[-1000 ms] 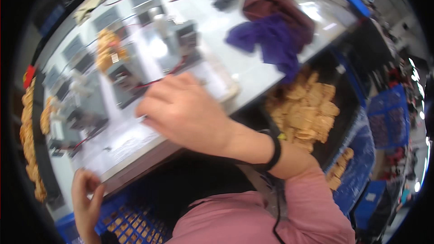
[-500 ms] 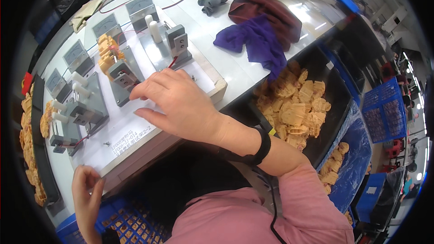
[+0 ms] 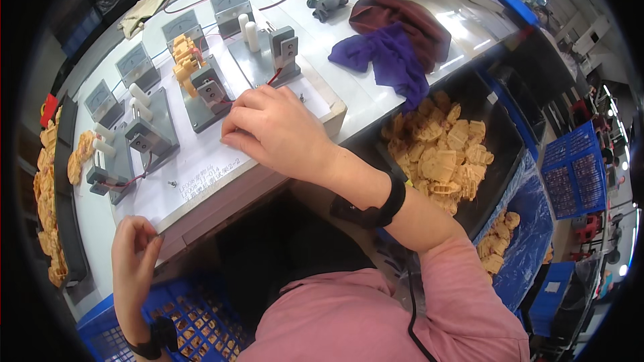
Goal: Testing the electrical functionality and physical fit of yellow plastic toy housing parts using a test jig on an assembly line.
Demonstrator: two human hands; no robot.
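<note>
My right hand (image 3: 276, 129) is over the front part of the white-topped board. Its thumb and fingers are drawn together, and anything between them is hidden. Just beyond the fingertips stands a grey test fixture (image 3: 209, 92) with a yellow-orange plastic part (image 3: 185, 60) set on it. Another grey fixture (image 3: 282, 50) with white posts rises behind the knuckles, bearing no part. By the board's front left corner, my left hand (image 3: 134, 258) is loosely curled, the thumb slightly apart from the fingers, with nothing visible in it.
More fixtures (image 3: 149, 135) and several analog meters (image 3: 137, 64) stand on the board. Yellow parts fill a black bin (image 3: 500, 154) at right and a black tray (image 3: 74, 228) at far left. A purple cloth (image 3: 386, 60) lies on the table. A blue basket (image 3: 194, 302) is below.
The table and fixtures have shifted up and right in view. My right thumb and fingers have come together from a wider spread. The left hand stays curled by the board's corner.
</note>
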